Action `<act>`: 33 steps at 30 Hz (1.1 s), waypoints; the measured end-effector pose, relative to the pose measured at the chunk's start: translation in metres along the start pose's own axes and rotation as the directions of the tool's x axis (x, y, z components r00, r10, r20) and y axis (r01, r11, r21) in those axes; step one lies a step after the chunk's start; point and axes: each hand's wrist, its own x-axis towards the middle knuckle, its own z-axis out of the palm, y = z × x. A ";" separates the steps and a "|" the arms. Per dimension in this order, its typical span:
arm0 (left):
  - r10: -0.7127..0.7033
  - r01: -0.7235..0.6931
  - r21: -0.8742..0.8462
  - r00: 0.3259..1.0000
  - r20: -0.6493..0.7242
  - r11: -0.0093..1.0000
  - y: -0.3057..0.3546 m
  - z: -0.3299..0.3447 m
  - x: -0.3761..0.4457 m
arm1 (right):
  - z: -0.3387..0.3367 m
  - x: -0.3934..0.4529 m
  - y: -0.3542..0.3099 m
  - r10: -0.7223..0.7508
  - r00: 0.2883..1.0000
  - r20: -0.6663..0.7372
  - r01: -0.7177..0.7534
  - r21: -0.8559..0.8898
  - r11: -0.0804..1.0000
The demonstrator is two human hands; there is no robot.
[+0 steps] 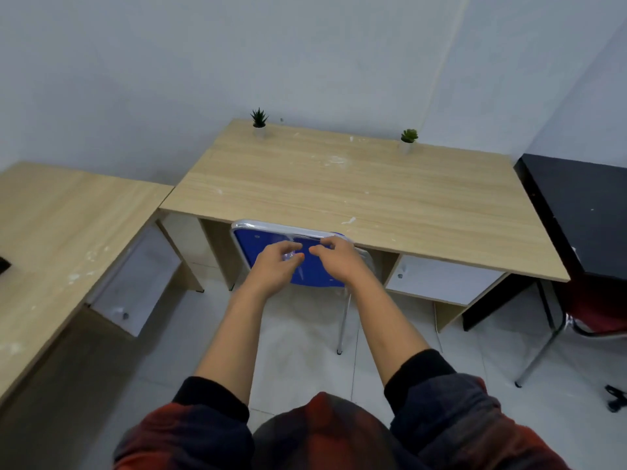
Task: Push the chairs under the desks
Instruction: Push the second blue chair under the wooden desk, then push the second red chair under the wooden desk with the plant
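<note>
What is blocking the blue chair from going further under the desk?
Nothing visible. The blue chair sits in the open knee space of the desk, between the left panel and the white drawer. Both the left hand and the right hand are at its backrest.

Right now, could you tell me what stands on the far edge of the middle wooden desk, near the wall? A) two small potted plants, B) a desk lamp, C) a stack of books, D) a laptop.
A: two small potted plants, one toward the left and one toward the right, stand by the wall on the wooden desk; none of the other items shows on it.
</note>
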 end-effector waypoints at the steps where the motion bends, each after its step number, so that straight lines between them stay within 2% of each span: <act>1: -0.002 0.001 -0.024 1.000 -0.028 1.000 0.008 0.009 -0.010 | -0.009 -0.012 0.003 -0.016 0.999 0.037 0.015 0.008 1.000; 4: -0.001 -0.001 -0.035 0.998 -0.059 0.999 0.029 0.039 -0.044 | -0.045 -0.049 0.022 -0.039 0.993 0.111 0.035 0.040 0.999; 7: -0.015 0.010 -0.039 0.992 -0.124 0.999 0.039 0.063 -0.083 | -0.073 -0.082 0.043 -0.072 0.993 0.088 0.062 0.106 0.992; 10: -0.019 0.009 -0.045 0.973 -0.230 0.999 0.041 0.076 -0.124 | -0.077 -0.110 0.051 -0.055 0.997 0.050 0.044 0.207 0.977; 12: -0.065 0.050 -0.064 0.960 -0.273 0.997 0.040 0.084 -0.154 | -0.073 -0.130 0.058 -0.056 0.994 0.094 0.033 0.229 0.973; 16: -0.110 0.085 -0.092 0.939 -0.327 0.992 0.044 0.092 -0.203 | -0.068 -0.167 0.068 -0.116 0.959 0.257 0.073 0.171 0.983; 24: -0.099 0.079 -0.065 0.906 -0.412 0.995 0.059 0.095 -0.277 | -0.062 -0.219 0.074 -0.147 0.951 0.274 0.085 0.225 0.971; 30: -0.181 0.127 -0.147 0.873 -0.454 0.981 0.049 0.098 -0.360 | -0.044 -0.280 0.079 -0.151 0.925 0.348 0.085 0.198 0.977; 33: -0.239 0.172 -0.175 0.825 -0.512 0.969 0.038 0.103 -0.407 | -0.033 -0.315 0.090 -0.163 0.894 0.417 0.119 0.130 0.984</act>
